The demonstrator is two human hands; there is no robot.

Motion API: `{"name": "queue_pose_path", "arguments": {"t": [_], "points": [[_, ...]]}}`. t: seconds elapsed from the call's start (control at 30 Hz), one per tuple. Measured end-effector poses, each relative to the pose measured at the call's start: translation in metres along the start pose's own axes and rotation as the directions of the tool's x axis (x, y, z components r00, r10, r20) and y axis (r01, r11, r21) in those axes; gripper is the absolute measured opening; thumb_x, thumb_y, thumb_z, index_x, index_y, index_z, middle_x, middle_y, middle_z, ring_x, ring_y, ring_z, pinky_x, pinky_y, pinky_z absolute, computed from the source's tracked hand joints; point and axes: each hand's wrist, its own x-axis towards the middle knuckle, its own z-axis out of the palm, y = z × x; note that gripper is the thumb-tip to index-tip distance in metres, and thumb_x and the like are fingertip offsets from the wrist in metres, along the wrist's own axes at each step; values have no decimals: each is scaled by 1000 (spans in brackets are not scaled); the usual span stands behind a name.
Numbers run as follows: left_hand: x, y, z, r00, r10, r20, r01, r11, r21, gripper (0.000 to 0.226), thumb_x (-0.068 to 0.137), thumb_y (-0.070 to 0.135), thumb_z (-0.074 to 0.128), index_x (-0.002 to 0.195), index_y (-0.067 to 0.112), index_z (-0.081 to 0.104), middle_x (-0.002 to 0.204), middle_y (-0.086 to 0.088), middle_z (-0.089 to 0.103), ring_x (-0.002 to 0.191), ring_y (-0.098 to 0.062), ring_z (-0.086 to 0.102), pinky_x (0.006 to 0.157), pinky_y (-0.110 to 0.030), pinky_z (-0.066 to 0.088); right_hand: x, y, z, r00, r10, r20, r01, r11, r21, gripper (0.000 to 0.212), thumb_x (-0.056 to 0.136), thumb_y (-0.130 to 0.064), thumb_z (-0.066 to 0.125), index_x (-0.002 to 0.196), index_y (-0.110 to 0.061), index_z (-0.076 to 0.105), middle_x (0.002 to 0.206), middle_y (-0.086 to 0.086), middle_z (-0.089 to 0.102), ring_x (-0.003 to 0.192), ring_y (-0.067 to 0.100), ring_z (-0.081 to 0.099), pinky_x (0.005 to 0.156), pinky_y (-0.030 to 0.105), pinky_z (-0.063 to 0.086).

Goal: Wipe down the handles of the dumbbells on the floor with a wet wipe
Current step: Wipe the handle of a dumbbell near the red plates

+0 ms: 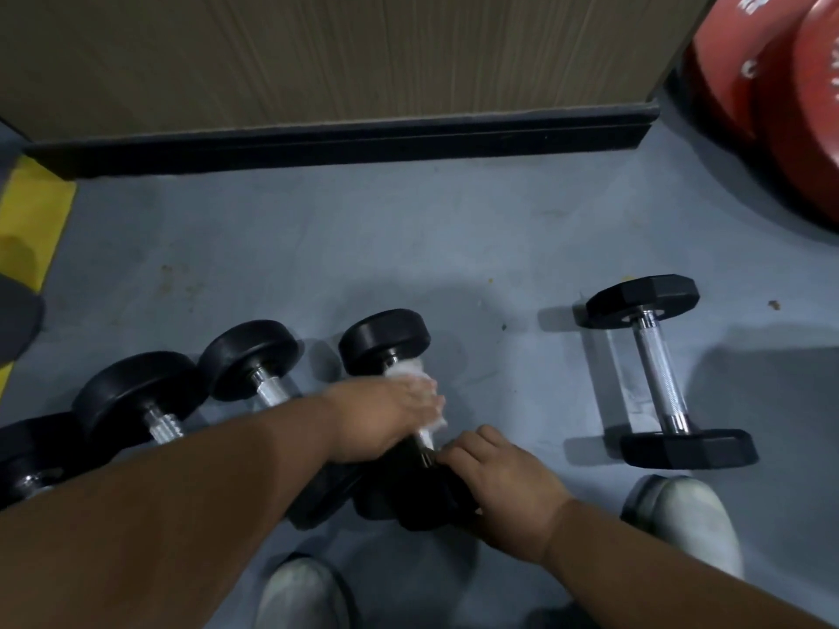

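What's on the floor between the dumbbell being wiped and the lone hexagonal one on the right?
In the head view, only bare grey floor lies between the wiped round-headed black dumbbell and the hexagonal black dumbbell.

Dim, soft-focus wide-angle view; blurred fingers (424, 394), bowed edges, overhead shadows.

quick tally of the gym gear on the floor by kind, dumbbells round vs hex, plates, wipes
Round-head dumbbells: 4, at far left, next, next, and the one being wiped
Hex-head dumbbells: 1
Red weight plates: 2
Wet wipes: 1, under the left hand
Total: 8
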Motion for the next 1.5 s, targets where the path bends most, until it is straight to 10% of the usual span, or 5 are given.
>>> {"name": "queue_pose_path", "arguments": {"t": [0.2,0.43,0.67,1.4,1.5], "points": [[-7,7,8,996,-89,25,89,996,-3,43,102,18,43,144,12,49,157,-5,35,150,-23,18,123,-35,5,-6,-5,9,1000,-9,20,6,988,153,76,76,-63,58,139,-24,40,134,-3,48,123,19,45,105,36,42],[12,19,1,971,-44,237,28,997,69,41,108,26,38,147,15,46,161,0,29,152,-18,4,123,-36,2,-2,-18,16,997,-7,-75,4,999,-46,71,69,-62,66,124,-19,51,113,1,59,103,23,58,97,43,51],[30,9,-10,999,-41,13,42,999,-20,39,106,23,44,142,10,54,157,-7,35,151,-26,16,121,-28,-1,-24,-29,27,966,223,-128,-210,972,108,56,73,-64,57,115,-28,51,104,-9,50,99,18,52,103,45,42],[32,30,-6,985,-8,173,3,1000,29,46,106,15,43,151,14,38,161,-2,27,151,-16,15,122,-28,1,-27,-8,19,985,159,-70,-140,965,223,72,73,-65,61,132,-25,49,122,-5,53,110,18,53,95,33,48],[44,12,-7,996,-87,-36,87,996,-13,44,105,19,44,147,7,44,156,-11,36,149,-25,23,120,-27,3,-31,-4,16,989,109,-97,-76,954,291,73,81,-62,61,141,-23,44,133,-5,54,118,15,52,101,30,45]]}}
